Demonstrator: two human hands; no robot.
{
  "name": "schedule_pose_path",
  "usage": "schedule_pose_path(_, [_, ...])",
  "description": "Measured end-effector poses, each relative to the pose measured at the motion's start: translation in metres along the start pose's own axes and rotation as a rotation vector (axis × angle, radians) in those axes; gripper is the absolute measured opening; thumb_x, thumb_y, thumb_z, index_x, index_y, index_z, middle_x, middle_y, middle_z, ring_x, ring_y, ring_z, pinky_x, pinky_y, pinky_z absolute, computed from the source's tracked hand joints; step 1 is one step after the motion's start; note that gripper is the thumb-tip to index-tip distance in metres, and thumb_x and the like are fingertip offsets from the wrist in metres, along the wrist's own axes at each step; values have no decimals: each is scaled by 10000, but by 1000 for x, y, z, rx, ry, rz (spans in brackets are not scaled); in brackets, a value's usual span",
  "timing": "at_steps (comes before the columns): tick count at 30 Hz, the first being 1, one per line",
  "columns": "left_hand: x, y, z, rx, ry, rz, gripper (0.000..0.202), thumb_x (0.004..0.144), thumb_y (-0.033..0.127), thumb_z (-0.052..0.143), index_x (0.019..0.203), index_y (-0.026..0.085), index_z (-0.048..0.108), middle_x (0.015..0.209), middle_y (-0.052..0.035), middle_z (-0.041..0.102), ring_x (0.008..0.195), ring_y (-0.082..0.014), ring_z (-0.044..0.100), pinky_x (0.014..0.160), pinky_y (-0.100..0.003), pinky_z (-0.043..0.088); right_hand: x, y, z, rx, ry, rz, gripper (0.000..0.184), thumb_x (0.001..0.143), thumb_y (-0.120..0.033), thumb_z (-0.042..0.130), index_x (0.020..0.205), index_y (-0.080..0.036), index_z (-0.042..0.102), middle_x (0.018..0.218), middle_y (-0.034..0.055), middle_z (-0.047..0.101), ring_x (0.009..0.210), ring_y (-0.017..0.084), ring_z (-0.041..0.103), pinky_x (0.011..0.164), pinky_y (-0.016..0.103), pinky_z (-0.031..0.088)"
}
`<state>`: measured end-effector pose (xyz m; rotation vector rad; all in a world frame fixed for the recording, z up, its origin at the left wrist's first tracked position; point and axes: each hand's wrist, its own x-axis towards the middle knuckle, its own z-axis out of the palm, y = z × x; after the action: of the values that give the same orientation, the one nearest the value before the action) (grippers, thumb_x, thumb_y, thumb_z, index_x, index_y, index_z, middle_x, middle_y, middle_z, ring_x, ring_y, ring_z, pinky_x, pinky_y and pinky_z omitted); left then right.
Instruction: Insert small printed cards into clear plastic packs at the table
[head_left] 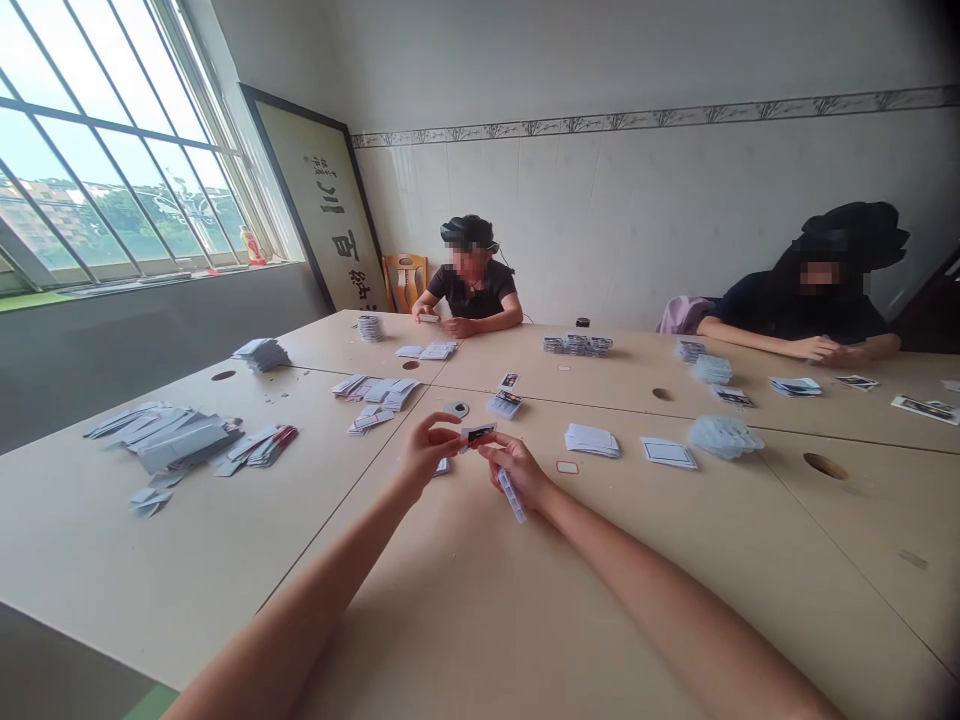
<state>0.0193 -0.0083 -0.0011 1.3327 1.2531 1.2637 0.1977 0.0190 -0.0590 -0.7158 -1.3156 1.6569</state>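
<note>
Between my two hands is a small printed card [478, 435] with a dark picture and white edges. My left hand [430, 450] pinches its left end. Thumb and finger of my right hand [520, 468] grip the right end. Tucked under the lower fingers of that same hand, a clear plastic case with compartments [513, 496] tilts downward. Beneath my left hand lies a white piece [442, 466], partly hidden. Just beyond my hands sit a clear case with a dark card on top [504, 404], a loose printed card [509, 381] and a round grey item [456, 409].
Paper stacks [180, 438] cover the table's left side. White cards [592, 440], framed cards [669, 453] and clear plastic pieces [725, 437] lie at right. Two people sit across, one with hands at a pale object [427, 318]. A round hole [826, 466] opens in the tabletop.
</note>
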Motion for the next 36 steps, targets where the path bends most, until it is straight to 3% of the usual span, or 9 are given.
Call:
schedule_pose_path(5, [1, -5, 2, 0, -65, -7, 524, 592, 468, 890, 960, 180, 653, 713, -22, 723, 664, -150, 617, 650, -263, 447, -1, -1, 1, -20, -11, -20, 397, 742, -503, 770, 980, -202, 669, 544, -67, 516, 469, 94, 416, 464, 230, 273])
schedule_pose_path(13, [-1, -12, 13, 32, -146, 13, 402, 614, 475, 862, 792, 153, 700, 739, -53, 727, 684, -154, 629, 672, -278, 464, -2, 1, -1, -50, -34, -63, 376, 784, -551, 733, 844, -188, 655, 624, -22, 587, 488, 90, 433, 474, 235, 304])
schedule_pose_path(22, [3, -21, 11, 174, -77, 97, 341, 668, 469, 795, 780, 154, 731, 694, -39, 707, 636, -137, 583, 579, -244, 389, -4, -4, 2, -77, 7, -59, 343, 799, -513, 654, 841, -173, 683, 611, -9, 628, 440, 92, 460, 436, 232, 298])
schedule_pose_path(29, [6, -25, 10, 355, -35, 151, 297, 743, 449, 715, 696, 157, 744, 566, -3, 613, 537, -102, 443, 532, -242, 294, -1, 1, -1, -94, 4, -35, 381, 841, -520, 595, 915, -161, 699, 668, 25, 701, 394, 100, 476, 414, 238, 327])
schedule_pose_path(36, [2, -24, 12, 509, 11, 261, 231, 810, 408, 676, 756, 195, 748, 736, -26, 682, 629, -132, 537, 588, -252, 367, 0, 4, -3, -106, 19, -40, 364, 845, -502, 558, 882, -163, 687, 670, 33, 706, 392, 108, 479, 409, 242, 324])
